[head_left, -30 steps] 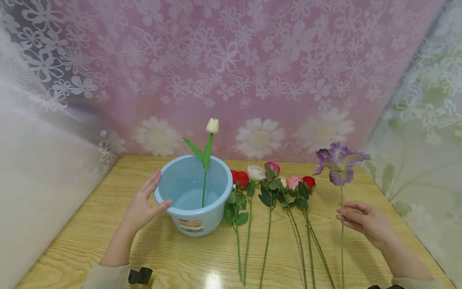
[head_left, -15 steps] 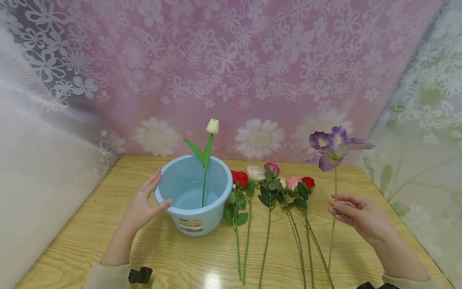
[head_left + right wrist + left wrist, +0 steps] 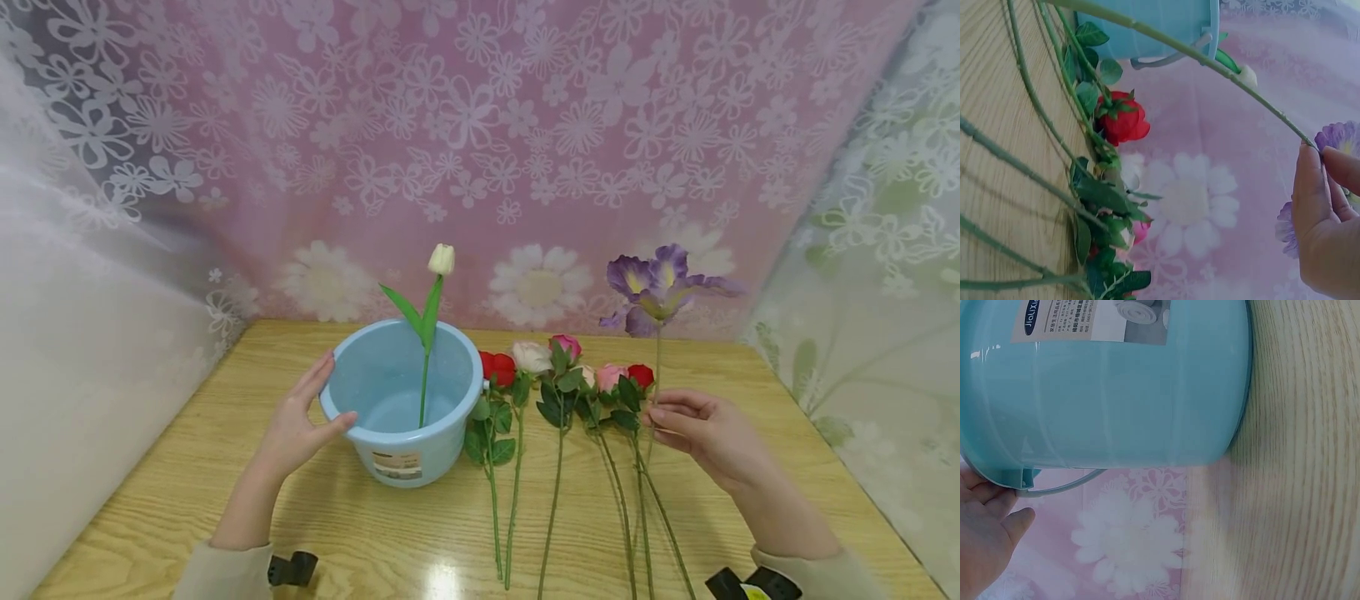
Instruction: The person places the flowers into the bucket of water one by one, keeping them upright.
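A light blue bucket point(image 3: 427, 454) stands upright on the table with a white tulip point(image 3: 442, 260) leaning in it, its green stem reaching down inside. My left hand point(image 3: 300, 429) rests on the bucket's left rim, fingers extended and thumb spread along the front; the left wrist view has this hand point(image 3: 988, 525) beside the handle mount. Thumb and fingertips of my right hand point(image 3: 708, 433) pinch the thin stem of a purple iris point(image 3: 656, 296), held bloom up. In the right wrist view the iris stem point(image 3: 1235, 78) runs diagonally from the pinching fingers point(image 3: 1313, 194).
Right of the bucket, several artificial flowers lie with stems toward the near edge: a red bloom point(image 3: 498, 368), a white one point(image 3: 532, 358), a magenta one point(image 3: 566, 347), a pink one point(image 3: 611, 377) and another red flower point(image 3: 641, 376). Patterned curtains point(image 3: 465, 167) surround the wooden table point(image 3: 202, 433).
My right hand has carried the iris leftward and slightly up, toward the lying flowers. My left hand, the bucket and the tulip have stayed in place.
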Demonstrator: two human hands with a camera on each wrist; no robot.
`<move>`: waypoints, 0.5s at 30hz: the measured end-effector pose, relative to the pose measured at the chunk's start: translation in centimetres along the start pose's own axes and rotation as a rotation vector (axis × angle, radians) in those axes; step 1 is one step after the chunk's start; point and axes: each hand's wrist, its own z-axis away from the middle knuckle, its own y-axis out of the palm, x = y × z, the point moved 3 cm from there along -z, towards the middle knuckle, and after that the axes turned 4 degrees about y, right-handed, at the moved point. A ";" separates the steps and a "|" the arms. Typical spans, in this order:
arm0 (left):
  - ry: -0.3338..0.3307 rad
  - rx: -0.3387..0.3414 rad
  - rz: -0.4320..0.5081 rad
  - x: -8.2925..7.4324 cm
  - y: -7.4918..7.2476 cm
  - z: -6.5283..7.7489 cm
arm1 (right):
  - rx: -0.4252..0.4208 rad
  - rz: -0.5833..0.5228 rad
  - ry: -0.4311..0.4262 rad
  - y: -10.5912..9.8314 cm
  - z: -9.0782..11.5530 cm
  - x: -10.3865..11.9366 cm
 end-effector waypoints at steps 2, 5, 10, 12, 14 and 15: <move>0.003 -0.002 0.005 0.0 0.0 0.0 | 0.006 0.003 -0.007 0.5 -0.4 0.0; -0.005 0.012 -0.011 0.0 0.0 -0.1 | 0.005 0.010 -0.015 1.1 -0.8 0.0; -0.023 0.032 -0.032 -0.1 0.0 0.0 | -0.015 0.052 -0.010 2.3 -1.5 0.1; -0.027 0.029 -0.029 -0.1 0.0 0.0 | -0.024 0.075 -0.011 2.7 -1.8 0.2; -0.028 0.025 -0.032 -0.1 0.0 0.0 | -0.031 0.095 -0.013 3.1 -2.2 0.3; -0.027 0.023 -0.031 -0.1 0.0 0.0 | -0.033 0.094 -0.016 3.3 -2.4 0.2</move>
